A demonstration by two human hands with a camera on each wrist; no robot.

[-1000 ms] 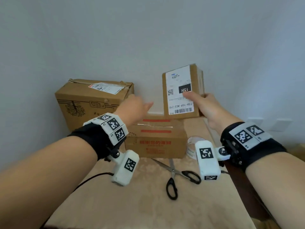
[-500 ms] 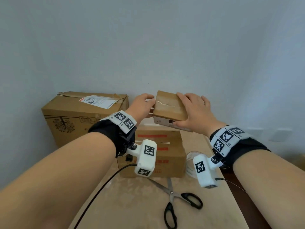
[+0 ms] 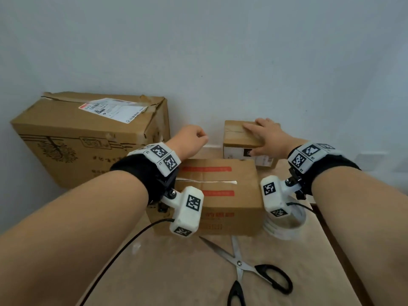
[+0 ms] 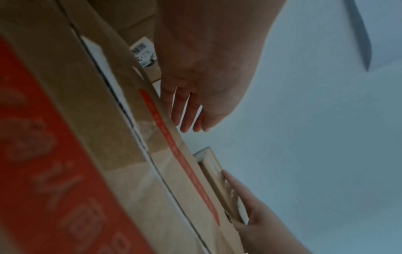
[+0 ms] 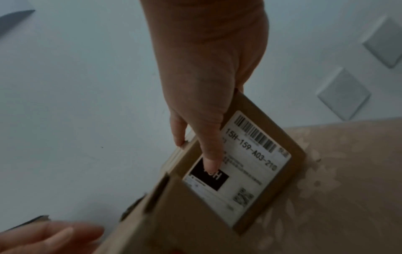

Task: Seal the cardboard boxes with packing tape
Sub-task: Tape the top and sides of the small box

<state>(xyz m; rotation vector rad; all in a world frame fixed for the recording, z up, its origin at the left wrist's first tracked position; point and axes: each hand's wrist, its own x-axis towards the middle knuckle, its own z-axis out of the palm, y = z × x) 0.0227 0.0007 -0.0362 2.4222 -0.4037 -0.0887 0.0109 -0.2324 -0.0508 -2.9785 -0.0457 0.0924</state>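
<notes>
Surface point(image 3: 172, 272), beige with a faint flower pattern, fills the lower half of the head view and meets a pale wall at the back. Big box point(image 3: 88, 138) sits at the left of the frame against the wall, a white label on its torn, crumpled top. Middle box point(image 3: 220, 195) lies at centre, nearer the camera, with two red strips on top and an open seam between its flaps. Small box point(image 3: 240, 138) stands behind it at centre right, close to the wall, resting on the surface with a slit along its top and a white barcode label on the near side.

Right hand point(image 3: 269, 138) lies over the small box: its fingers point(image 3: 249, 129) spread across the top, and in the right wrist view the thumb presses the label while another finger hooks the far edge, so the hand grips the box. Left hand point(image 3: 187, 142) hangs above the far edge of the middle box, between the big and small boxes; its fingers point(image 4: 185, 110) are loosely bent and hold nothing.

Tape point(image 3: 287, 221), a clear roll, lies at the right of the middle box, partly hidden by the right wrist camera. Scissors point(image 3: 245, 272) with black handles lie open at lower centre, blades pointing towards the middle box.
</notes>
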